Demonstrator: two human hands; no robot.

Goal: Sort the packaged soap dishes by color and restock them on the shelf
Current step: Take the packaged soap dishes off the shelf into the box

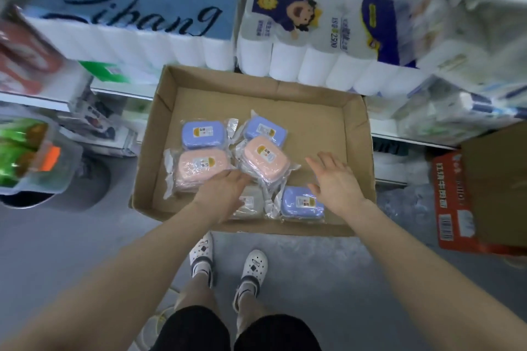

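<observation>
Box (353, 151): soap dishes (265, 157) between hands

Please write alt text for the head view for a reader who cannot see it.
Two bare hands, left and right, reach open into a shallow brown cardboard box holding plastic-wrapped blue and pink soap dishes. Toilet-roll packs fill the shelf behind.

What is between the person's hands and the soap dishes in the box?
Nothing visible. The left hand already reaches the left pink dish, hovering above a grey dish. The right hand hovers open beside the tilted pink dish and above the near blue dish. The box is open-topped.
</observation>
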